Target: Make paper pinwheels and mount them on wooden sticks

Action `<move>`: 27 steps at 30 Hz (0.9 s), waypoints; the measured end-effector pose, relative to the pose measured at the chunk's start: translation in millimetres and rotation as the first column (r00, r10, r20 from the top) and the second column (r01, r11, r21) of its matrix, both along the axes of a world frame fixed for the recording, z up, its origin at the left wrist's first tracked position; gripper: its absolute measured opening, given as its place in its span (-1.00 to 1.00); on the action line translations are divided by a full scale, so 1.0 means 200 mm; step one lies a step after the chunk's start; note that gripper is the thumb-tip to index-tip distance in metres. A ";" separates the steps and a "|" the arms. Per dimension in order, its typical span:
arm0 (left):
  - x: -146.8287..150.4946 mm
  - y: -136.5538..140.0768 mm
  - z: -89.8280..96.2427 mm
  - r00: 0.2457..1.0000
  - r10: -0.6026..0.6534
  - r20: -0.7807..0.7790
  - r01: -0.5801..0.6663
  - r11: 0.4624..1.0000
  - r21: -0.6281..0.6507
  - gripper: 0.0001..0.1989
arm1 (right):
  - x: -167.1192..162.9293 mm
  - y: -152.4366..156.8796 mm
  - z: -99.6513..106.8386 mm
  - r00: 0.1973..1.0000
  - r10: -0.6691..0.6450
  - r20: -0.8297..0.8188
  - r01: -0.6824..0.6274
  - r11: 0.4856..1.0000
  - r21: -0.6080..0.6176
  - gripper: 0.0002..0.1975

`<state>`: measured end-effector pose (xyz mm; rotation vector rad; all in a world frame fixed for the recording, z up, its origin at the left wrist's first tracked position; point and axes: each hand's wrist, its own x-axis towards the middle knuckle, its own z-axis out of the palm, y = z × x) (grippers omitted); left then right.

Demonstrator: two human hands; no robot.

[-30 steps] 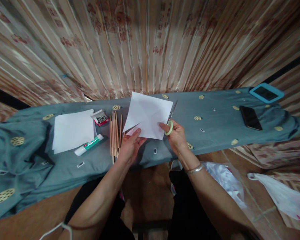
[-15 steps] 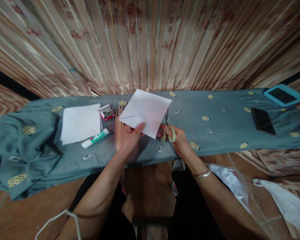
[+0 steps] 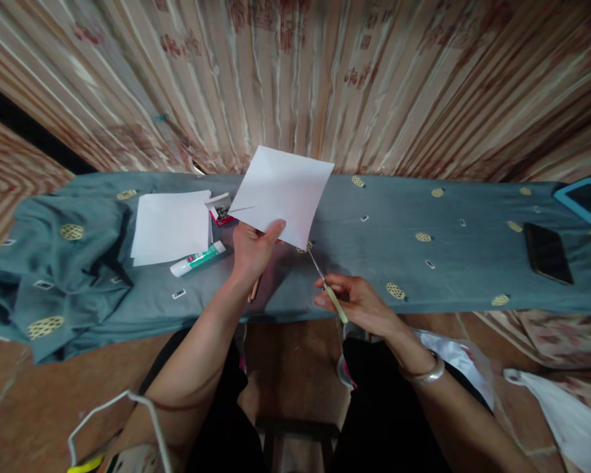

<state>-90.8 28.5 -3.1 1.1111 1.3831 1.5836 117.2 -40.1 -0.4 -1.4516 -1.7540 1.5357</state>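
The hands stand apart: the left hand (image 3: 256, 253) pinches a sheet of paper (image 3: 285, 187) by its near edge, above the tabletop (image 3: 389, 210), while the right hand (image 3: 357, 302) grips scissors (image 3: 335, 303) whose tips point at the near corner, though I cannot tell whether they touch it. Pinched in one place, the sheet could sag or swing and make a cut wander, and tugging could tear the slit (image 3: 243, 209) at its left corner further.

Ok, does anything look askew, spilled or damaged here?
The tablecloth is bunched up at its left end, while its middle lies flatter. The white sheet in the left hand has a slit at its left edge. Nothing looks spilled.
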 end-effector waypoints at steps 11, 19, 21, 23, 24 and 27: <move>0.09 -0.05 0.03 0.991 -0.063 0.114 0.071 0.995 -0.069 -0.88 | -0.02 0.03 0.00 0.971 -0.145 -0.192 0.120 0.984 -0.135 -0.53; 0.12 -0.05 0.06 0.981 -0.049 0.185 0.071 0.991 -0.112 -0.88 | -0.03 0.03 0.04 0.961 -0.162 -0.222 0.119 0.973 -0.198 -0.49; 0.12 -0.05 0.05 0.977 -0.051 0.207 0.074 0.991 -0.107 -0.87 | -0.02 0.04 0.03 0.962 -0.157 -0.224 0.117 0.977 -0.179 -0.50; 0.12 -0.05 0.05 0.978 -0.050 0.203 0.070 0.993 -0.094 -0.86 | -0.02 0.03 0.02 0.964 -0.149 -0.218 0.117 0.981 -0.153 -0.51; 0.12 -0.05 0.05 0.980 -0.048 0.191 0.066 0.994 -0.089 -0.86 | -0.02 0.03 0.01 0.966 -0.145 -0.213 0.116 0.983 -0.142 -0.52; 0.12 -0.05 0.04 0.987 -0.040 0.156 0.055 0.994 -0.095 -0.86 | -0.01 0.03 -0.01 0.972 -0.135 -0.194 0.112 0.986 -0.123 -0.53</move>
